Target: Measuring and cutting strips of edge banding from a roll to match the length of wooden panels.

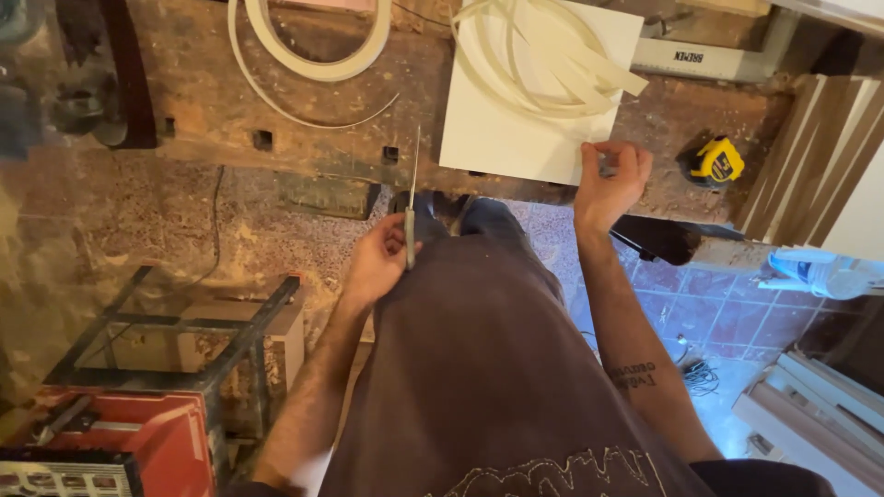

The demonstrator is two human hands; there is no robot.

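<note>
My left hand (376,262) grips the handle of a thin metal file (413,189), its blade pointing up toward the edge of the worn wooden workbench (212,110). My right hand (610,182) rests at the bench's front edge, its fingers curled on the lower right corner of a white panel (502,129). Loose cream edge-banding strips (552,64) lie looped on top of that panel. Whether the right hand also pinches something small, I cannot tell.
A yellow tape measure (718,161) sits on the bench right of my right hand. A coil of white banding (318,51) lies at the back left. A red machine (120,442) and metal frame (175,331) stand lower left. Boards (815,161) lean at right.
</note>
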